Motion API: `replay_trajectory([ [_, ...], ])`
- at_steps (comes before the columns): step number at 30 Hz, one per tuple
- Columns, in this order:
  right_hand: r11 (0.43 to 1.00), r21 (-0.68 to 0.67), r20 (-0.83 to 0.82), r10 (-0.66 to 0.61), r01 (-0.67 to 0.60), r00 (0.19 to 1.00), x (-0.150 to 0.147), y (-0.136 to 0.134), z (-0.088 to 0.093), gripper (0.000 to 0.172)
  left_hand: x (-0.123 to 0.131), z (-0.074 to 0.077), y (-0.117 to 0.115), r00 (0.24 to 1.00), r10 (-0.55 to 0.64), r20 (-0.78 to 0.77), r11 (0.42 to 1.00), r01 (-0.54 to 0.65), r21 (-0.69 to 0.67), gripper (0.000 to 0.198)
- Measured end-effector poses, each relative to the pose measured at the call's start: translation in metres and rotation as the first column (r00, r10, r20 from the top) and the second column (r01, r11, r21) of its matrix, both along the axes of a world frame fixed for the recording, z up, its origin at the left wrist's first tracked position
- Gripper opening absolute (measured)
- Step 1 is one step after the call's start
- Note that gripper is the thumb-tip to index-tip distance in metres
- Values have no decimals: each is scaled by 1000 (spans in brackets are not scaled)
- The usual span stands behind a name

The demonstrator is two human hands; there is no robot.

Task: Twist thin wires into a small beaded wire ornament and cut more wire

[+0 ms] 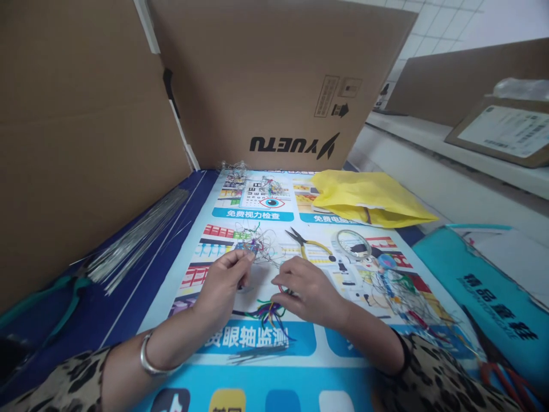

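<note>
My left hand (223,281) is closed in a pinch on a small tangle of thin silver wire with coloured beads (253,243), held just above a printed poster (261,340). My right hand (306,290) is closed too, its fingertips pinching a thin wire near a loose bundle of coloured wire pieces (269,312) lying on the poster. A silver bangle (146,355) sits on my left wrist. Yellow-handled pliers (306,243) lie just beyond my right hand.
Cardboard panels (266,74) stand behind and to the left. A sheaf of straight silver wires (132,240) lies at left by green-handled pliers (64,297). A tape roll (354,243), a yellow bag (369,197), more wire pieces (403,292), a teal bag (493,309) and red-handled scissors (506,377) lie at right.
</note>
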State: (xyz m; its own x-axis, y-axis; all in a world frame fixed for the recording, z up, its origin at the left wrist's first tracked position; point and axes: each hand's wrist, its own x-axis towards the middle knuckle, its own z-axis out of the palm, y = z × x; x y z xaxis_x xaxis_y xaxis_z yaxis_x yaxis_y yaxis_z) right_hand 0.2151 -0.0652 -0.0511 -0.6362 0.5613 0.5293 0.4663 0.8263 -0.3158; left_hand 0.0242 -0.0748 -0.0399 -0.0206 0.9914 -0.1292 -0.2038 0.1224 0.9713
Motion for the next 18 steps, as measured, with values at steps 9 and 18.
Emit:
replay_trajectory([
  [9,993,-120,290,49,-15,956,-3,-2,2,20,0,-3,1,1000,-8,-29,1000,9,16,26],
  [18,797,-588,113,-87,137,990,0,1,18,14,1,-4,2,998,-1,-66,999,4,39,28],
])
